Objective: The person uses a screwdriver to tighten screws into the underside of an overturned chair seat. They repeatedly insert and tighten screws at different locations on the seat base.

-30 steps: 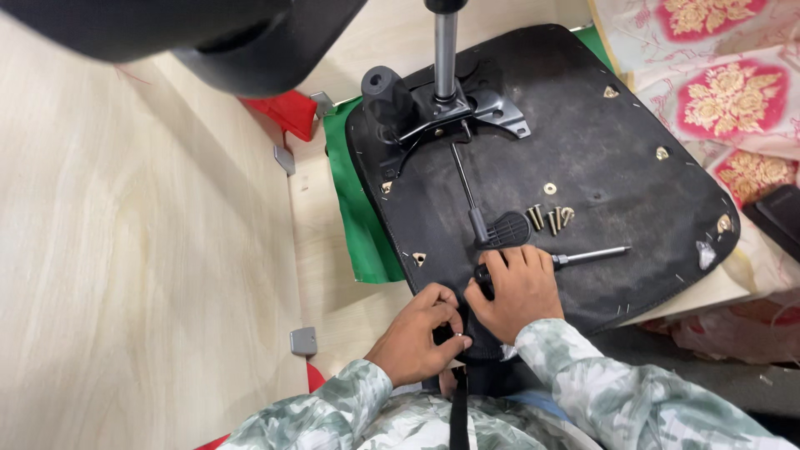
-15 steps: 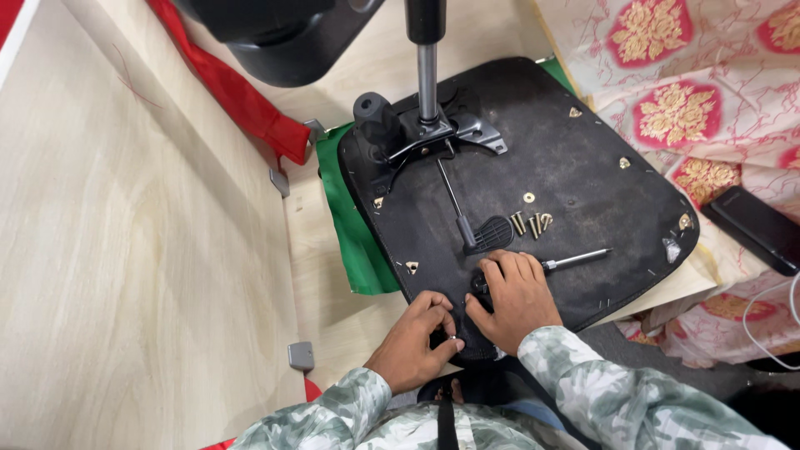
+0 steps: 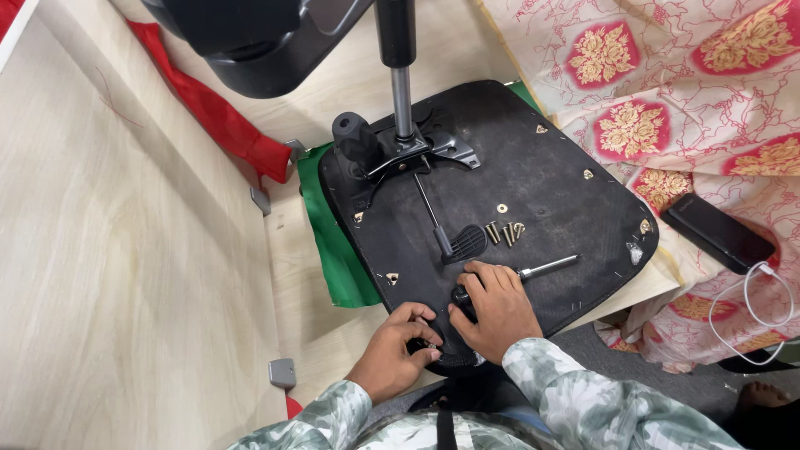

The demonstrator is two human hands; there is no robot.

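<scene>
Black plastic meets my left hand, fingertips pinching a small fitting at the seat underside's lower edge, beside my right hand curled round a screwdriver, with loose screws above and a phone at frame right.

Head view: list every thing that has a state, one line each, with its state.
Chair seat: upside down, underside up.
Gas cylinder: upright in the seat mechanism.
Loose bolts: lying in a cluster on the seat.
Left hand: fingers curled at the seat's near edge.
Right hand: resting over a tool.
Phone: screen dark, cable attached.
</scene>
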